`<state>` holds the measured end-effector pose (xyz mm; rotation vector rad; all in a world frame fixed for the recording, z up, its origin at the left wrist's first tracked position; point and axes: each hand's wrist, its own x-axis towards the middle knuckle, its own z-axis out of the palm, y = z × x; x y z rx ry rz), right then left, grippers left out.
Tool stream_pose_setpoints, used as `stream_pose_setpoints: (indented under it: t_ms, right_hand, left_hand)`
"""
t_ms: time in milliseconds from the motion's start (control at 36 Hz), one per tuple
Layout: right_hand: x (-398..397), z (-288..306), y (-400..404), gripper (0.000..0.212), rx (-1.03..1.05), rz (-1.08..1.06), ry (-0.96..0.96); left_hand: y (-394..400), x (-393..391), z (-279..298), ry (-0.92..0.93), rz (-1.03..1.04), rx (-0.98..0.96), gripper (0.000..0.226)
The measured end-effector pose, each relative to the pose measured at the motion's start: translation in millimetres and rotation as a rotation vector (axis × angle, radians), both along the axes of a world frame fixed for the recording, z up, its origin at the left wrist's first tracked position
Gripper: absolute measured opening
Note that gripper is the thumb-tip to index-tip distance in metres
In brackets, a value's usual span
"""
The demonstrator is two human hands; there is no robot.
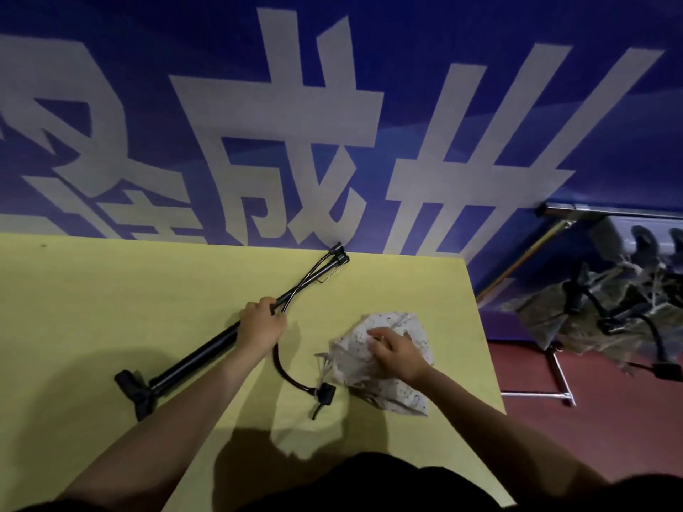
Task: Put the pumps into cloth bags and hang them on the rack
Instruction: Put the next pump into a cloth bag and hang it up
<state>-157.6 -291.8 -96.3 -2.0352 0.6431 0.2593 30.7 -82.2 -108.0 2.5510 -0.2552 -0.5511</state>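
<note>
- At desk [111, 290] centre, the left hand [261, 324] grips the pump [207, 349] mid-barrel — likely steadying it, handle toward 1 o'clock.
- At 3 o'clock, the right hand [395, 351] pinches the crumpled cloth bag [384, 360] — probably seeking its mouth.

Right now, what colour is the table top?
Pale yellow-green table top, plain, shown in the head view.

black pump [199, 354] — flat, diagonal, crumpled cloth bag [384, 360]
</note>
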Motion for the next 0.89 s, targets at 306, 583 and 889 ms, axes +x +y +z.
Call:
stream_pose_setpoints:
  t_ms: [306, 583, 889]
  right_hand:
    - [48.2, 1.6, 13.4, 0.027, 0.293, -0.393, -0.08]
    - [69.9, 5.0, 30.5, 0.026, 0.317, -0.257, 0.081]
    - [108.1, 58.4, 9.8, 0.064, 0.426, -0.357, -0.116]
  left_hand:
    - [77.9, 14.6, -40.0, 0.025, -0.142, 0.318, 0.037]
    - [66.1, -11.3, -33.3, 0.038, -0.117, -0.035, 0.032]
    - [62.6, -16.4, 22.4, -0.103, -0.158, -0.185, 0.029]
